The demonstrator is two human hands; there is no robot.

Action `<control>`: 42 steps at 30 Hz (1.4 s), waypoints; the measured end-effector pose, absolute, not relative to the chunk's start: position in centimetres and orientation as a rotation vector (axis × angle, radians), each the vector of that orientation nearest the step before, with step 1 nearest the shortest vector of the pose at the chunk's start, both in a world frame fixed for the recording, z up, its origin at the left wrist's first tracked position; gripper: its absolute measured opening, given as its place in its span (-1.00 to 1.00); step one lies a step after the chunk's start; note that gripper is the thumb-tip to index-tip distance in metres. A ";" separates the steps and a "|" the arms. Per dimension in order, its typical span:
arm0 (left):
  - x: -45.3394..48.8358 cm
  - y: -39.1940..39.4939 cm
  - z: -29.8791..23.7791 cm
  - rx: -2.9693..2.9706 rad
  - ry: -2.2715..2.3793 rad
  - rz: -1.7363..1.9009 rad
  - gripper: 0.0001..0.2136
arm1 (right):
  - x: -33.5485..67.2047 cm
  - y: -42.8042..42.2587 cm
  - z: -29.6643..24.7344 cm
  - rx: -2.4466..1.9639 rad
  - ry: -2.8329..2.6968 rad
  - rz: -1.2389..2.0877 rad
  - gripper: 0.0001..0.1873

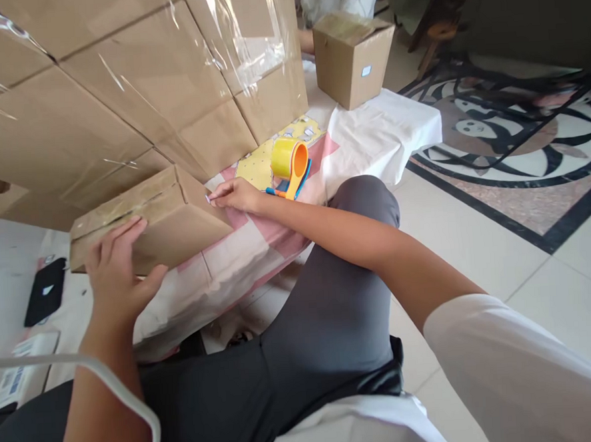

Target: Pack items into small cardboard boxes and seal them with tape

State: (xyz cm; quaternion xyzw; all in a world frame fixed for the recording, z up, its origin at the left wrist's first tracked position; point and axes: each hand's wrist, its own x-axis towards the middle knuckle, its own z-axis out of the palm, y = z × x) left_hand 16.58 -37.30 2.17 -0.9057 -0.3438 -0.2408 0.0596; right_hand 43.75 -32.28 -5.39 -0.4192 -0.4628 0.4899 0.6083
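A small taped cardboard box (175, 212) lies on a cloth-covered low table (390, 128). My left hand (116, 275) rests flat against the box's near side, fingers spread. My right hand (234, 195) touches the box's right end with its fingers pinched on a small white sticker at the box's edge. An orange tape dispenser with a yellow roll (289, 164) lies on the cloth just beyond my right hand.
A tall stack of taped cardboard boxes (131, 84) stands behind the small box. Another small box (350, 57) sits at the table's far end. A black phone (44, 290) lies at the left. My knee (355, 211) is under the right arm. Tiled floor is at the right.
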 end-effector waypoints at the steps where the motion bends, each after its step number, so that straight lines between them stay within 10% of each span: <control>1: 16.7 -37.3 2.3 -2.746 -1.041 -0.723 -0.32 | 43.8 -32.0 -5.6 -0.948 -1.105 1.148 -0.87; 42: 17.3 -37.0 1.5 -2.614 -1.097 -0.846 -0.51 | 43.9 -33.0 -5.6 -0.981 -1.144 1.044 -0.84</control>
